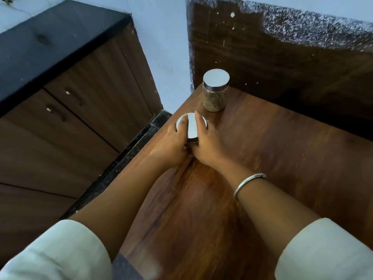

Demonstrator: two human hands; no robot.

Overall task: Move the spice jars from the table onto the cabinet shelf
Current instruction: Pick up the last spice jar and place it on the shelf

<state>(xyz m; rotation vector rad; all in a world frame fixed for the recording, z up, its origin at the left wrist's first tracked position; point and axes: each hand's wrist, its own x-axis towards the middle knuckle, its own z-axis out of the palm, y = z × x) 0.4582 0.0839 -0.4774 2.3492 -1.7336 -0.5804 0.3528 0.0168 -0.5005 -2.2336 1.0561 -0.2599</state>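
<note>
Two spice jars with round silver lids stand on the wooden table (272,158) near its far left corner. The near jar (192,127) is gripped from both sides: my left hand (173,142) wraps its left side and my right hand (205,142) its right side, so its body is mostly hidden. The far jar (215,91) stands free just behind, clear glass with greenish-brown spice inside. No cabinet shelf interior is visible in this view.
A dark wooden cabinet (76,110) with closed doors and a black countertop (50,41) stands to the left, across a narrow gap. A pale blue wall (165,47) and a dark speckled panel (282,47) rise behind the table.
</note>
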